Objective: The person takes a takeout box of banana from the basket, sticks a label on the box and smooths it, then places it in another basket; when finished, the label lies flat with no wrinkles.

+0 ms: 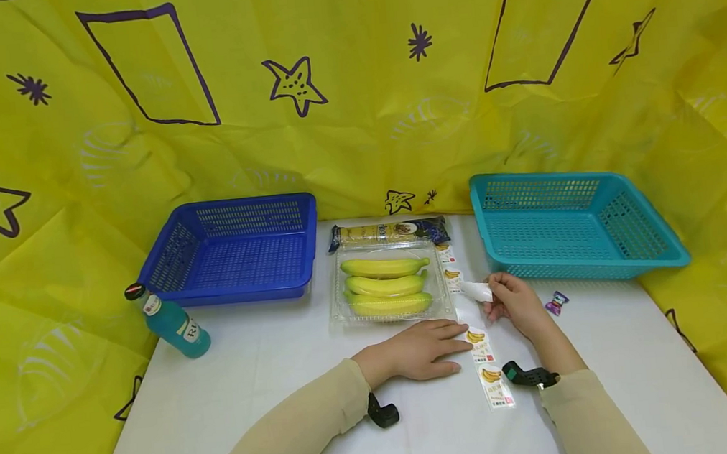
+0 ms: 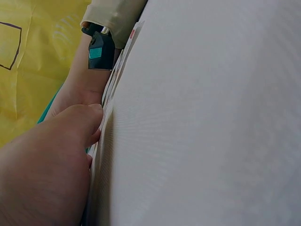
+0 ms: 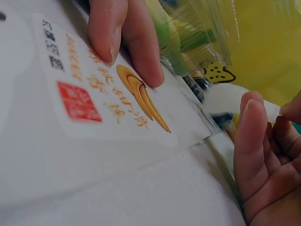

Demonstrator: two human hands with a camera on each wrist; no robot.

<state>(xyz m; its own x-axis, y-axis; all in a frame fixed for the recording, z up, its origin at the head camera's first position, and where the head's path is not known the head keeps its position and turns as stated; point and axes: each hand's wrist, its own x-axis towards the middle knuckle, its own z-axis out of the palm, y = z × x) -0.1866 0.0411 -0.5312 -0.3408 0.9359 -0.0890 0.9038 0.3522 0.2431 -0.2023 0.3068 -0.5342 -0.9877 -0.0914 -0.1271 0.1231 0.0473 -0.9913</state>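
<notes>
A strip of banana stickers [image 1: 496, 388] runs along the table beside a clear plastic box [image 1: 339, 321] holding three bananas [image 1: 387, 286]. My left hand [image 1: 416, 352] lies with straight fingers, its fingertips resting on the strip next to a printed sticker [image 3: 108, 89]. Between thumb and finger, my right hand [image 1: 514, 304] pinches a curled white sticker [image 1: 476, 291], its blank side showing, above the strip. In the left wrist view, my left hand [image 2: 47, 160] hides most of the strip.
A noodle packet [image 1: 389, 234] lies behind the box. The blue basket [image 1: 240, 295] stands back left, the teal basket [image 1: 591, 270] back right. Left of the box leans a bottle of blue-green drink [image 1: 178, 330]. A purple wrapped candy [image 1: 556, 303] is right of my right hand.
</notes>
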